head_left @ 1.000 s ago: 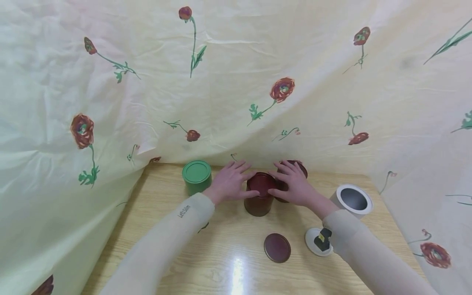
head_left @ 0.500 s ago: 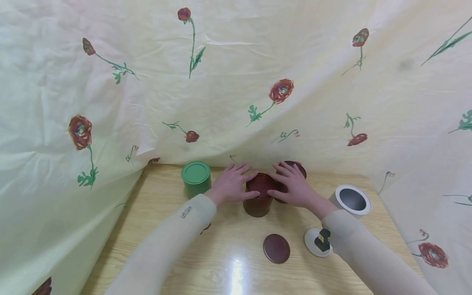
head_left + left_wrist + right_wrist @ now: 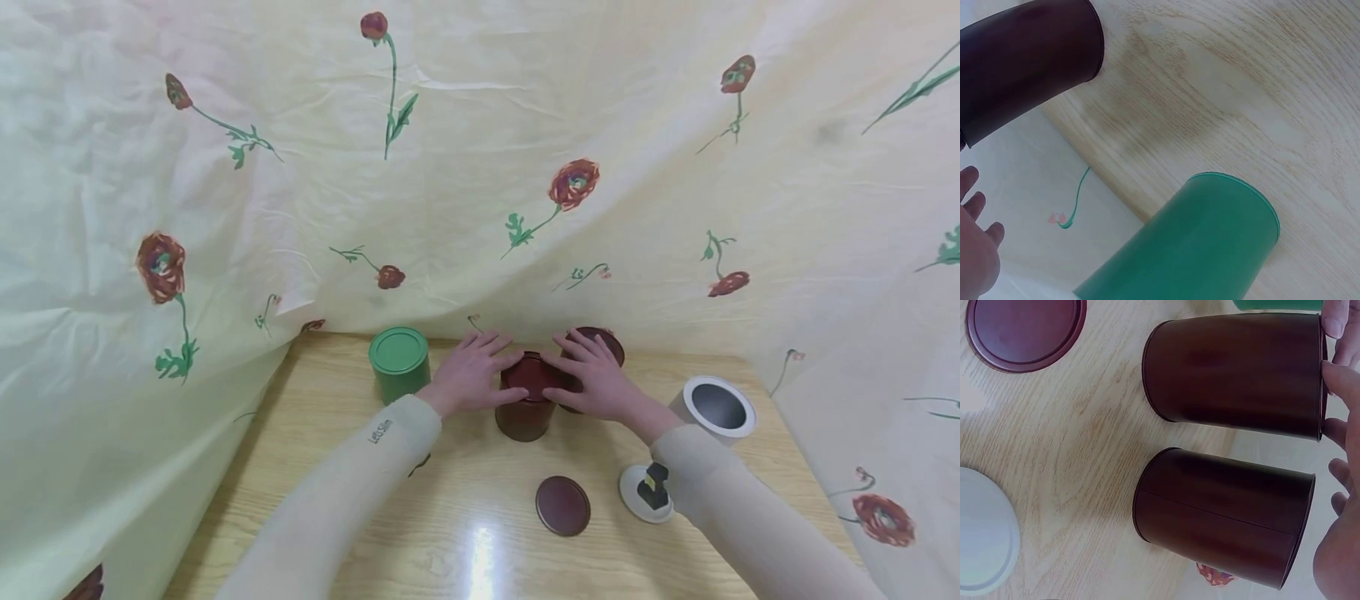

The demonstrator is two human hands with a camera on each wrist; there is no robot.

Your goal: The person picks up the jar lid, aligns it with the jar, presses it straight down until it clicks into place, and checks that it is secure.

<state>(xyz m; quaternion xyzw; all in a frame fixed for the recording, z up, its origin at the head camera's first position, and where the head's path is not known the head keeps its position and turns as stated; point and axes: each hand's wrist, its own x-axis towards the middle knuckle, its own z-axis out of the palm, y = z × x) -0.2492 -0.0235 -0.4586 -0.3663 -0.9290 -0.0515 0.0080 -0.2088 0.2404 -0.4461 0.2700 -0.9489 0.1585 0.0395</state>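
A dark red cylindrical canister [image 3: 523, 421] stands upright between both hands, a matching lid [image 3: 534, 375] across its top. My left hand [image 3: 468, 371] spreads over its left side, thumb at the near rim and forefinger toward the far rim. On the opposite side, my right hand [image 3: 596, 379] holds the lid edge likewise. In the right wrist view, thumb and fingertips meet the canister's rim, the other fingers hanging free. A second dark red canister [image 3: 1222, 515] stands just behind the right hand, partly covered by it in the head view.
A lidded green canister [image 3: 400, 358] stands to the left. An uncovered grey-white canister [image 3: 701, 408] is at the right. A loose maroon lid [image 3: 562, 506] and a white lid [image 3: 637, 500] lie in front on the wooden table [image 3: 420, 533]. Flowered cloth [image 3: 465, 167] hangs behind.
Both hands keep their places at the canister's rim; the right fingers shift only very slightly. The canisters and loose lids have not moved.
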